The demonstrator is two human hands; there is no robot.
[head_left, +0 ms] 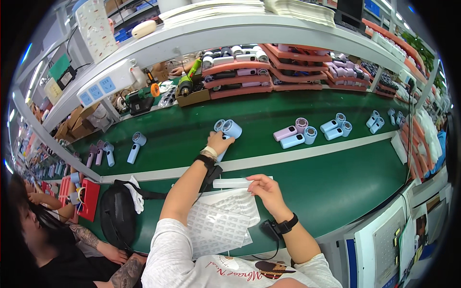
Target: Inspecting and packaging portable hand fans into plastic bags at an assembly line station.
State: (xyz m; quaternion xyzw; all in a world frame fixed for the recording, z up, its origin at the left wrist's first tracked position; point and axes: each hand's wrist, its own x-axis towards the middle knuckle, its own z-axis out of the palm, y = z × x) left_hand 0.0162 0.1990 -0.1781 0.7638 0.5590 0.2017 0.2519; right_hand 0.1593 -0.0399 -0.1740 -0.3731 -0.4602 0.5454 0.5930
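My left hand [220,142] reaches onto the far green belt and is closed around a light-blue handheld fan [222,154]. Right beside it are the round heads of two light-blue fans, one of them a larger fan head [232,128]; which head belongs to the handle under my fingers is partly hidden. Bent and slightly apart, the fingers of my right hand [267,191] hover at a white strip [230,183] on the near table. Whether a small label sticks to a fingertip is too small to tell. Below lie overlapping white label sheets [216,223] with rows of print.
Lilac and blue fans [294,139] lie in groups along the belt [182,139]. A pale rail [331,151] divides belt from table. A black bag [117,211] sits left, near a seated person [53,240]. Behind stand red-pink trays [240,79] and a green electric screwdriver [189,79].
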